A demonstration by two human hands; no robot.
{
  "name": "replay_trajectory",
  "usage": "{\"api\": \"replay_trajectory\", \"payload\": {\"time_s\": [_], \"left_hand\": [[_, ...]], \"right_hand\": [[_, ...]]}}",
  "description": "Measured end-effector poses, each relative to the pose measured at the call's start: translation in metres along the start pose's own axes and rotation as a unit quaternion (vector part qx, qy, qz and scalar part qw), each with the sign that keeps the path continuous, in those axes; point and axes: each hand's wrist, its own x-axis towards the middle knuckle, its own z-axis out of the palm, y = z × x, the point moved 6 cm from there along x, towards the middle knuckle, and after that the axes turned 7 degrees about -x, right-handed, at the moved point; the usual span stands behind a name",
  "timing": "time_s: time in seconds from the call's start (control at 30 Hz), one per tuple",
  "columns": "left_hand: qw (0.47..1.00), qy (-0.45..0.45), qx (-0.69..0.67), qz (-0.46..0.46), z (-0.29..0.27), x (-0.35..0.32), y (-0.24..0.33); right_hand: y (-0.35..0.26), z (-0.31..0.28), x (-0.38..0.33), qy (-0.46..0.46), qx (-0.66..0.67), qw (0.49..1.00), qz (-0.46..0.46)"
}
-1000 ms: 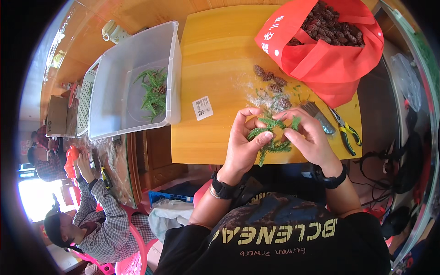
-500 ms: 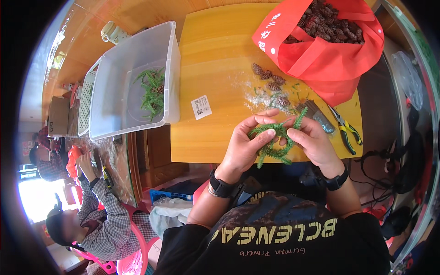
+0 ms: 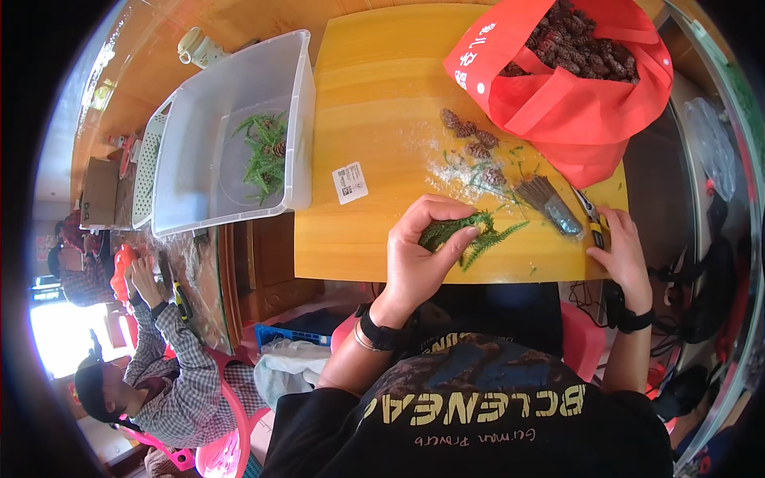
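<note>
My left hand [image 3: 426,247] curls around a bunch of green fern sprigs [image 3: 470,233], hiding their stems; only the feathery tips stick out to the right, resting on the yellow counter [image 3: 374,111]. My right hand [image 3: 620,251] lies at the counter's right edge with its fingers bent over the yellow handles of the pliers [image 3: 591,219], whose blades I can hardly make out. Half a second ago both hands met on the sprigs; now the right one has moved away. Scaly brown pine cones [image 3: 470,139] lie beyond, more fill the floppy red bag [image 3: 574,103], partly cut off. The clear plastic bin [image 3: 231,135] holds finished sprigs.
</note>
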Motion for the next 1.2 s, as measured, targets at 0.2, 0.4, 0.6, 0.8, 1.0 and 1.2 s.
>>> {"api": "replay_trajectory", "payload": {"time_s": [0.2,0.4,0.6,0.8,1.0,1.2], "left_hand": [[0.993,0.018,-0.103,-0.059,-0.003,-0.002,0.001],[0.964,0.037,-0.218,-0.148,-0.010,-0.005,-0.006],[0.963,0.042,-0.220,-0.153,-0.011,-0.003,-0.008],[0.965,0.054,-0.215,-0.137,-0.013,0.000,-0.008],[0.967,0.016,-0.208,-0.145,-0.003,0.001,-0.005],[0.966,0.019,-0.220,-0.130,0.004,-0.002,0.003]], "right_hand": [[0.006,-0.001,0.002,-0.016,0.060,0.998,0.018],[-0.008,-0.035,-0.005,0.077,0.045,0.996,-0.006],[-0.003,-0.023,0.001,-0.054,0.029,0.997,0.055],[0.010,-0.030,-0.012,-0.075,0.024,0.995,0.055],[-0.055,-0.076,-0.020,0.021,0.223,0.972,-0.068],[-0.117,-0.079,-0.007,0.106,0.137,0.944,-0.280]]}}
